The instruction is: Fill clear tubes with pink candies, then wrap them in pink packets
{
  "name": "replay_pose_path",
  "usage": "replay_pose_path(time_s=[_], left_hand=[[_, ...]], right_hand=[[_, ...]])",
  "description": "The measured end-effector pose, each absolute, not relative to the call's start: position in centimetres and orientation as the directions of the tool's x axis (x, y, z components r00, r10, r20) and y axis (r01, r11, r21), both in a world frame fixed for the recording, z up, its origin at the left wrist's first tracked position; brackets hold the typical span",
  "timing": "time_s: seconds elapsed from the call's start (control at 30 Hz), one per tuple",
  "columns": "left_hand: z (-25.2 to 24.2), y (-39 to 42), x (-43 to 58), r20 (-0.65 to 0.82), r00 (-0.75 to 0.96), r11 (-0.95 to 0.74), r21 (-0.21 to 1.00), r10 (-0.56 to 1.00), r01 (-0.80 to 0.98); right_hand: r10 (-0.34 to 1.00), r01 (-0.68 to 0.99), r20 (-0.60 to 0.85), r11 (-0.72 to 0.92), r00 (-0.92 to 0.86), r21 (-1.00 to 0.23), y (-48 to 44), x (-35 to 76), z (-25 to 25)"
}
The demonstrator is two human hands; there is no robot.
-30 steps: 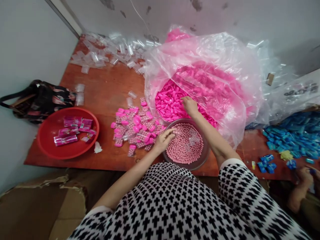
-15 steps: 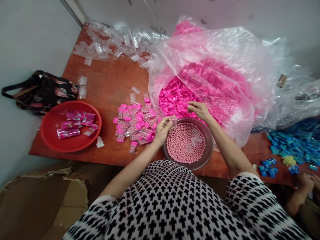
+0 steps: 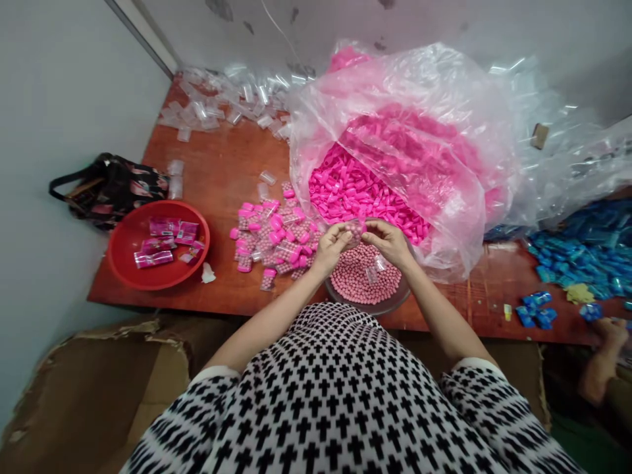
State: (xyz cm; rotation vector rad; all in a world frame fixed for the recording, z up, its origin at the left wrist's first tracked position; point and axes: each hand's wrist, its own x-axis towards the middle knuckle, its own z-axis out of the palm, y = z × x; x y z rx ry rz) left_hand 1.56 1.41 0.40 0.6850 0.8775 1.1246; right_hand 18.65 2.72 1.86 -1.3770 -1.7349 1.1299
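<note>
One clear bead-filled container [image 3: 354, 235] is in my left grip [image 3: 330, 249]; my right grip [image 3: 393, 243] pinches a pink cap [image 3: 362, 222] at its end.

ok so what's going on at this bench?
A person's left hand holds a small clear container of pink beads above a dark bowl with more beads in it. The right hand has its fingers at a pink cap on the container's end; whether it's fully seated, I can't tell. A heap of filled, pink-capped containers lies left of the bowl; an open plastic bag of caps sits behind.
</note>
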Motion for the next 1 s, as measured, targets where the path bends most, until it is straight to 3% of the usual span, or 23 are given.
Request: replay_pose_path(time_s=[0.1, 0.2, 0.33, 0.47, 0.73, 0.9, 1.0], left_hand=[[0.6, 0.9, 1.2, -0.172, 0.168, 0.222, 0.909, 0.971, -0.353], [0.4, 0.3, 1.1, -0.088, 0.146, 0.112, 0.980, 0.985, -0.162], [-0.1, 0.0, 1.2, -0.034, 0.118, 0.037, 0.999, 0.992, -0.023], [0.3, 0.0, 0.9, 0.052, 0.136, -0.061, 0.996, 0.989, 0.065], [1.2, 0.1, 0.5, 0.126, 0.269, -0.169, 0.976, 0.955, 0.139], [1.1, 0.6, 0.6, 0.158, 0.331, -0.260, 0.920, 0.930, 0.292], [1.5, 0.5, 0.1, 0.101, 0.376, -0.191, 0.958, 0.921, 0.212]], right_hand=[[0.981, 0.520, 0.114, 0.180, -0.157, -0.835, 2.4, 19.2, 3.6], [0.936, 0.627, 0.223, 0.348, -0.272, -0.697, 2.1, 19.3, 5.2], [0.858, 0.695, 0.180, 0.498, -0.481, -0.518, 1.7, 18.7, 5.9], [0.839, 0.739, 0.145, 0.534, -0.525, -0.411, 1.0, 18.5, 5.8], [0.848, 0.756, 0.195, 0.529, -0.493, -0.385, -0.9, 18.7, 5.1], [0.830, 0.760, 0.240, 0.558, -0.504, -0.333, -0.5, 18.7, 4.8], [0.805, 0.706, 0.271, 0.593, -0.527, -0.387, -0.7, 18.7, 5.4]])
